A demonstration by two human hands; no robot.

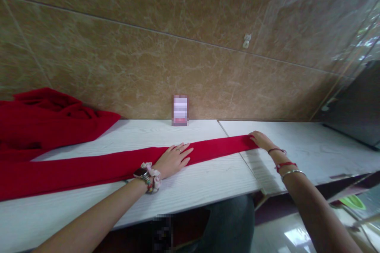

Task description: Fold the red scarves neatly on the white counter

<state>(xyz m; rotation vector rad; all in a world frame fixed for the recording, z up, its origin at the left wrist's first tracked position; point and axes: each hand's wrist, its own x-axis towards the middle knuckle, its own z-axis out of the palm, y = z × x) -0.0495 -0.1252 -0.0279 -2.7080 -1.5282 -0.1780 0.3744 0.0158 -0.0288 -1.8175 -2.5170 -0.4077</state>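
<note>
A long red strip of folded cloth (103,166) lies across the white table, running from the left edge of the view to right of the middle. My left hand (175,160) rests flat on the strip, palm down with the fingers spread. At the strip's right end my right hand (261,140) has its fingers curled over the end of the cloth; the fingertips are partly hidden. More red cloth (59,120) lies in a loose, rumpled heap at the left, against the wall.
A blurred phone-like object (180,110) leans upright on the wall behind the white table (190,189). At the far right stands a dark appliance or panel (356,106). Below the table edge are my legs (231,225) and a green basin (353,202).
</note>
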